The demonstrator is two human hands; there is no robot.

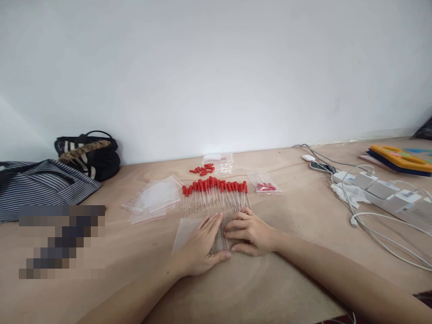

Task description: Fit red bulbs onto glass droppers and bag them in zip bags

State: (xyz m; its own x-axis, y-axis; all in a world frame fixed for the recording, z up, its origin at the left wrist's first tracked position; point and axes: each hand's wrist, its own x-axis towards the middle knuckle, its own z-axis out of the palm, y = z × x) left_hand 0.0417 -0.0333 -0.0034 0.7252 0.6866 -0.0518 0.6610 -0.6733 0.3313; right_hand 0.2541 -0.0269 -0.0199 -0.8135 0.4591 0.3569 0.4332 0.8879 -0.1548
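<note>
My left hand lies flat with its fingers stretched out on a clear zip bag, whose red-lined seal edge faces right. Just right of that edge, my right hand rests with bent fingers and its thumb apart, the fingertips at the seal. What lies under the palms is hidden. Beyond both hands, droppers with red bulbs and thin clear tubes are lined up in a row. Loose red bulbs sit in a small heap behind them, beside a bag of clear tubes.
Left of the droppers is a stack of zip bags; on the right, a bag with red bulbs. A power strip with chargers and white cables spreads at right. A striped bag and black bag stand left.
</note>
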